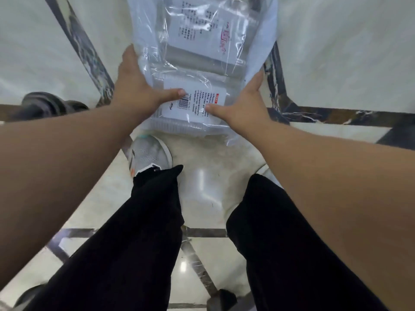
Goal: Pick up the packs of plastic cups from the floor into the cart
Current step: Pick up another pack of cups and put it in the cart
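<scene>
A clear plastic pack of cups point(195, 86) with a white barcode label lies in front of me, near my feet. A second clear pack point(197, 25) with a white printed label lies just beyond it, running off the top edge. My left hand point(137, 86) grips the near pack's left side, thumb pressed on the label. On the pack's right side sits my right hand point(244, 104), its thumb also on the label. The cart body is out of view.
A dark caster wheel point(42, 105) stands at the left on the glossy pale marble floor point(336, 52), which has dark veined inlay strips. My black trouser legs and a grey sneaker point(149, 154) fill the lower middle. Another dark wheel point(222, 298) shows at the bottom.
</scene>
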The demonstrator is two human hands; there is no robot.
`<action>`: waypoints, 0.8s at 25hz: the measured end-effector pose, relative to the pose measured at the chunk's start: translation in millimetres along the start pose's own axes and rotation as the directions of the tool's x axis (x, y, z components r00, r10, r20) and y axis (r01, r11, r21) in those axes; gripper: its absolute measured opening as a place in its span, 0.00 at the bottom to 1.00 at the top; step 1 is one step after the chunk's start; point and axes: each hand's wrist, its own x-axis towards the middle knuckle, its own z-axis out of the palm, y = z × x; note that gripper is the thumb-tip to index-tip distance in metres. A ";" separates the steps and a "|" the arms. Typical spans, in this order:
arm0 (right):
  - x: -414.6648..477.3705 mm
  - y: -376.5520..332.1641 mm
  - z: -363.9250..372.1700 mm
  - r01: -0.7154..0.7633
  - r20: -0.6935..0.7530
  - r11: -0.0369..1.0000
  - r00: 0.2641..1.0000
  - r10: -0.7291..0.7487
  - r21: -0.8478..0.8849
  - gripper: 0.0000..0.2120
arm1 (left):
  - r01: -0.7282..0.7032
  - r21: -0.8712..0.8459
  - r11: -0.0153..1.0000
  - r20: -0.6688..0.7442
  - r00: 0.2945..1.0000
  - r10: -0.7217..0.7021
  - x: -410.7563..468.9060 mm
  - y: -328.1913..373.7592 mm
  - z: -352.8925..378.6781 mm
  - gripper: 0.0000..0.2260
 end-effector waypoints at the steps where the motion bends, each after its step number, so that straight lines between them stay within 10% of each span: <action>1: -2.2 -0.4 1.8 0.025 -0.012 1.000 1.000 -0.025 0.008 0.68 | 0.000 -0.027 1.000 -0.021 1.000 -0.001 -3.0 1.0 -0.7 0.58; 8: -69.9 -16.6 -55.1 0.163 -0.052 0.987 0.985 -0.163 0.005 0.63 | -0.053 -0.033 0.998 -0.068 0.996 0.050 -67.1 58.0 -30.9 0.54; 20: -406.6 -160.5 -309.3 0.285 -0.144 0.952 0.953 -0.268 0.110 0.60 | -0.265 -0.014 0.964 -0.161 0.952 0.260 -337.3 348.1 -242.2 0.48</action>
